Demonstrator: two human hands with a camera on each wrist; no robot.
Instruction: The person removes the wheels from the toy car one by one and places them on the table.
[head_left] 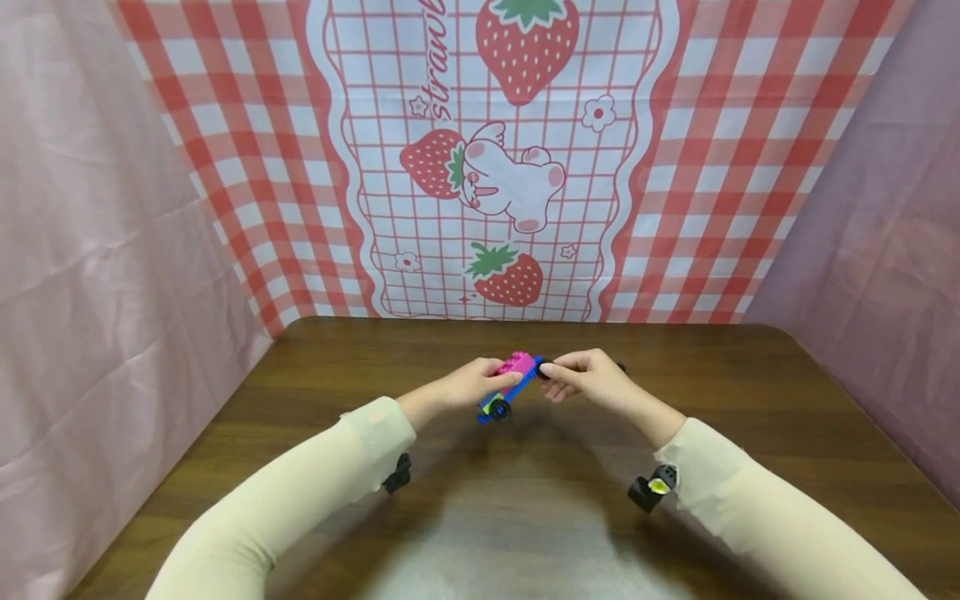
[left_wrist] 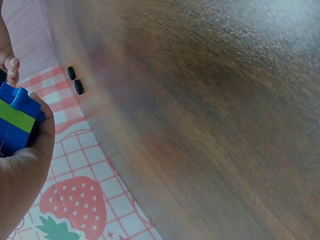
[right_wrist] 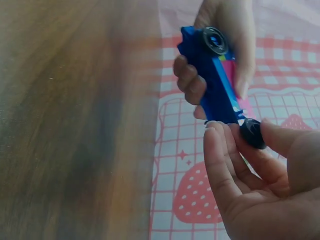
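Observation:
Above the table, my left hand (head_left: 471,383) grips a toy car (right_wrist: 212,82) with a blue base, a pink studded block (head_left: 516,363) and a lime green piece (left_wrist: 16,117). The car is tilted, its far end raised toward the right. At its lower end a black wheel (right_wrist: 215,41) with a blue hub is fitted. Between thumb and fingers, my right hand (head_left: 592,379) pinches another black wheel (right_wrist: 252,133) at the car's other end. Whether that wheel is seated on its axle I cannot tell.
Two loose black wheels (left_wrist: 75,80) lie on the brown wooden table (head_left: 525,533) near its far edge, mostly hidden behind my right hand in the head view. A strawberry-patterned cloth (head_left: 510,183) hangs behind the table. Pink curtains (head_left: 97,250) flank it.

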